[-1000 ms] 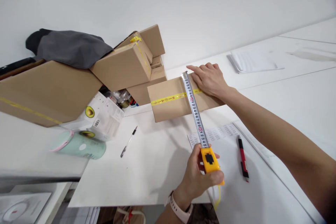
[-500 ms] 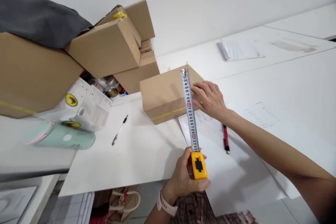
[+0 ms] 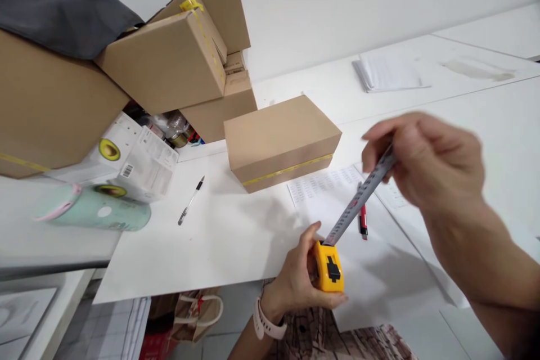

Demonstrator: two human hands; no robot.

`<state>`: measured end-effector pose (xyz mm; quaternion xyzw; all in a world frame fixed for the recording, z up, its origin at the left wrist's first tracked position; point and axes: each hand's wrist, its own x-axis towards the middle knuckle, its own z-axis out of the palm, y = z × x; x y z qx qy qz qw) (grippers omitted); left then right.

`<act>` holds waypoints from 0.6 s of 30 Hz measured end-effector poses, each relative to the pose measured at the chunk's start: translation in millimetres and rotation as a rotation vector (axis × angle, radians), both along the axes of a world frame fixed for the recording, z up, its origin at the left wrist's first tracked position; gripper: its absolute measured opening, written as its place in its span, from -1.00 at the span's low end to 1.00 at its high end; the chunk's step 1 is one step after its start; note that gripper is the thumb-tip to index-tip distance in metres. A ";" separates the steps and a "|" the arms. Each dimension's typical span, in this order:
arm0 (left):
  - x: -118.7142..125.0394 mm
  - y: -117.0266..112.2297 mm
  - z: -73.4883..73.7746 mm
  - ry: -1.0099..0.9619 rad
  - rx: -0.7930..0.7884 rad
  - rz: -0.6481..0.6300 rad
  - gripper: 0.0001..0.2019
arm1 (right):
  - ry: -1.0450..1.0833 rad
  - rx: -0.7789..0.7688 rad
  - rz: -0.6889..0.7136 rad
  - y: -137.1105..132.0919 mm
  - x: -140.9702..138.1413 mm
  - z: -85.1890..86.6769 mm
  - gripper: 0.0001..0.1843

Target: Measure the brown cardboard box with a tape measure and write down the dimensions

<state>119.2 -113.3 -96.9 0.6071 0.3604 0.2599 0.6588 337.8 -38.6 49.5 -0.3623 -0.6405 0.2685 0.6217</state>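
A yellow tape measure (image 3: 327,267) sits in my left hand (image 3: 295,275), which is closed around its case near the table's front edge. Its metal blade (image 3: 358,199) slants up and to the right out of the case. At the far end of the blade, my right hand (image 3: 439,163) is pinched shut on it; the tip itself is hidden by the fingers. Beyond both hands stands a closed cardboard box (image 3: 280,138) with yellow tape along its front side, touched by neither hand. Below the blade lies a red and black pen (image 3: 363,219) on printed paper (image 3: 323,185).
A black-and-clear pen (image 3: 191,201) lies on the white table (image 3: 228,247). Stacked cartons (image 3: 164,67) and a dark cloth (image 3: 63,5) fill the left back. A mint-green bottle (image 3: 105,211) lies beside a white avocado-print box (image 3: 139,163). A paper stack (image 3: 390,72) rests at the back.
My right hand has left the cardboard box and moved right and nearer, now gripping the blade's end. The blade has swung from upright over the box to slanting right, with less of it showing.
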 end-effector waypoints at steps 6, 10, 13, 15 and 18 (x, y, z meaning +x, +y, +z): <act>2.8 -4.4 -8.5 -0.113 0.056 0.168 0.34 | -0.506 0.194 -0.026 -37.9 -19.0 -79.6 -0.76; -2.2 -0.4 -4.0 -0.010 0.146 0.214 0.24 | -0.851 -0.079 -0.499 -36.7 0.9 -118.7 -0.71; -9.2 10.1 3.5 0.187 0.330 0.282 0.13 | -1.076 -0.497 -0.727 -28.9 22.3 -138.0 -0.50; -13.3 20.5 8.6 0.384 0.504 0.306 0.06 | -1.174 -0.651 -0.686 -25.7 32.6 -146.1 -0.46; -16.5 36.8 13.3 0.670 0.701 0.316 -0.08 | -1.144 -0.700 -0.516 -26.5 41.7 -148.6 -0.57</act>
